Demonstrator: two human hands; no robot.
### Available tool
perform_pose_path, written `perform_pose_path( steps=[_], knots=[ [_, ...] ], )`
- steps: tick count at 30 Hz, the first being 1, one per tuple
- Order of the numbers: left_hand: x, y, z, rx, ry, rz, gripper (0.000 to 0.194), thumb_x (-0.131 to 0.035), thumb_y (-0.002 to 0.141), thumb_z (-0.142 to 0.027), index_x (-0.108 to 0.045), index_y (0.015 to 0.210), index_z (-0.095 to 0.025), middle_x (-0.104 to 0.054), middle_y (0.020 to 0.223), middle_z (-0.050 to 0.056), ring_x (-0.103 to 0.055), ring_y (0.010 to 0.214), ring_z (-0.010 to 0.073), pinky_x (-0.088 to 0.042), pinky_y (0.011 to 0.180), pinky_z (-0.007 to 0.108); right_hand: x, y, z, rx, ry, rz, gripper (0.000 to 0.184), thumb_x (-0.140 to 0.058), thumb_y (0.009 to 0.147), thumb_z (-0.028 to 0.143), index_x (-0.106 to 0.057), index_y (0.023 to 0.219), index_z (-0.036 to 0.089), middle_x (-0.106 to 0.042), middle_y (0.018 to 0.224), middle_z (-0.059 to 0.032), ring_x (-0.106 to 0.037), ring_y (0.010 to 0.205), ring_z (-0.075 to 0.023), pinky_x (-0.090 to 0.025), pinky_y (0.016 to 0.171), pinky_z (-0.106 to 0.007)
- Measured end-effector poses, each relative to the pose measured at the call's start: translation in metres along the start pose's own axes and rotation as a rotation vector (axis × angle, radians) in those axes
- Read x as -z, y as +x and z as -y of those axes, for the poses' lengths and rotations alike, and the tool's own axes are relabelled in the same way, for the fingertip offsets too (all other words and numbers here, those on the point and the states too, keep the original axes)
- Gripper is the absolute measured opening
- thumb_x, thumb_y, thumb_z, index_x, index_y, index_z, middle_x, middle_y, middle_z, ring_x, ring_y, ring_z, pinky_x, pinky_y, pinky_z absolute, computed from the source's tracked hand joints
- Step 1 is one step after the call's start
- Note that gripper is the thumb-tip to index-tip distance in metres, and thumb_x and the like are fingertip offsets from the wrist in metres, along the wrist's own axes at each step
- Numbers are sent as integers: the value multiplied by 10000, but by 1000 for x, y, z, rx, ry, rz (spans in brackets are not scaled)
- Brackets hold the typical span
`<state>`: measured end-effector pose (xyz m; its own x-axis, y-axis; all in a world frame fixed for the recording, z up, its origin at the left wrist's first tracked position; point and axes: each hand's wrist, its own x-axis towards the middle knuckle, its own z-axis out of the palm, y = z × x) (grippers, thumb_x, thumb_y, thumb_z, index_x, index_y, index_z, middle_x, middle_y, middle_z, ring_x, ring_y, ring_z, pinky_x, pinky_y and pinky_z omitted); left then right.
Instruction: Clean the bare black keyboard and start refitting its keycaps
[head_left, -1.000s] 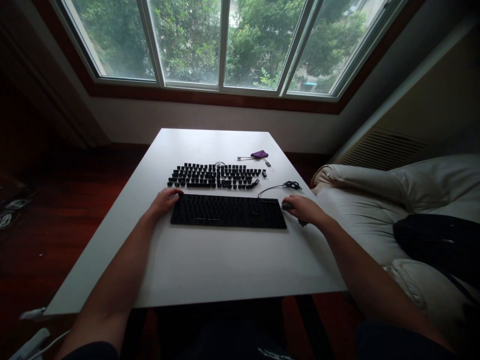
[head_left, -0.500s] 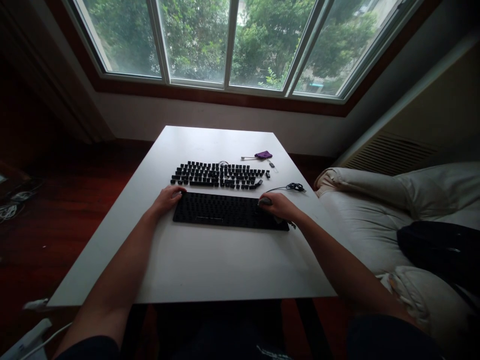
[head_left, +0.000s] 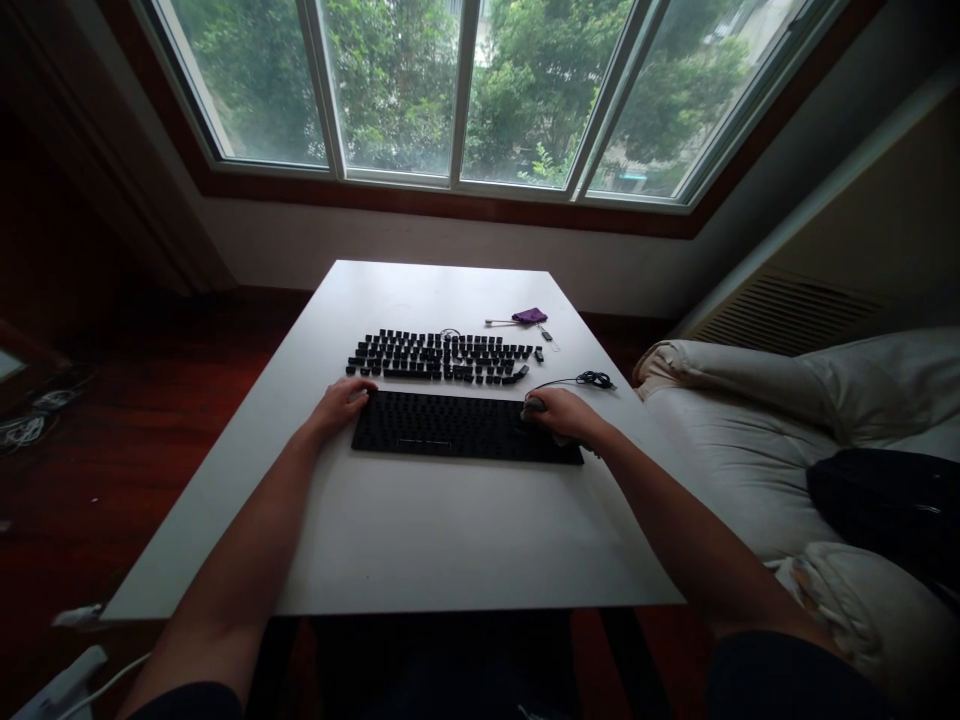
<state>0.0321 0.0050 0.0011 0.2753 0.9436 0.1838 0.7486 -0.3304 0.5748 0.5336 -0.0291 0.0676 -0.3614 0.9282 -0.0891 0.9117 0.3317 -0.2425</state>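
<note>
A black keyboard base (head_left: 465,425), its keycaps taken off, lies flat on the white table (head_left: 450,540). At its upper left corner my left hand (head_left: 339,408) grips the edge, fingers curled. My right hand (head_left: 564,414) is closed over the base's right end, around a greyish, cloth-like thing (head_left: 535,404); its exact kind is too small and dark to tell. That hand hides part of the base's right side. Just beyond the base, the loose black keycaps (head_left: 409,352) lie in rows like a keyboard layout.
Behind the keycaps lie a purple pouch (head_left: 530,315) and a small tool with a wire loop (head_left: 547,335). A coiled black cable (head_left: 595,380) rests near the table's right edge. Right of the table stands a pale sofa (head_left: 720,450) with a dark bag (head_left: 885,500).
The whole view has shifted slightly. My right hand stays at the base's right end with the greyish thing, and my left hand keeps its grip on the corner.
</note>
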Motion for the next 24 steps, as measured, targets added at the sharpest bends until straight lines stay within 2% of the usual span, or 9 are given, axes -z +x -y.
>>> perform_pose_path(
  steps=[3,7,14,18,24],
  knots=[
    [0,0,0,-11,0,-1,349,-538,874,-316,-722,1162,-249,-700,1156,74,-607,1151,279,-467,1042,433,1,-1,4,32,-68,-19,141,-646,878,353,-704,931,236,-743,989,-54,-687,952,-228,-474,784,-278],
    [0,0,-1,-11,2,-3,343,-539,870,-319,-727,1147,-246,-704,1150,73,-608,1144,279,-470,1037,433,2,-1,13,101,-19,-18,167,-626,903,354,-704,989,234,-743,1016,-50,-686,970,-221,-467,816,-274],
    [-1,0,-2,-7,1,-7,347,-545,861,-321,-728,1148,-252,-708,1142,72,-610,1147,285,-469,1046,439,2,0,23,76,102,26,165,-640,897,348,-715,990,233,-756,970,-40,-697,915,-215,-492,796,-268],
    [-1,1,0,1,-9,-1,350,-546,863,-322,-726,1154,-252,-706,1146,72,-610,1148,284,-469,1047,441,1,1,22,61,166,38,187,-645,896,365,-716,998,225,-752,954,-39,-696,901,-216,-504,791,-278],
    [-2,2,5,-24,-6,-7,341,-540,869,-327,-723,1148,-257,-705,1141,70,-611,1143,283,-461,1052,451,-1,-1,8,27,82,8,141,-651,874,338,-717,930,227,-745,915,-42,-679,873,-220,-478,761,-276]
  ],
)
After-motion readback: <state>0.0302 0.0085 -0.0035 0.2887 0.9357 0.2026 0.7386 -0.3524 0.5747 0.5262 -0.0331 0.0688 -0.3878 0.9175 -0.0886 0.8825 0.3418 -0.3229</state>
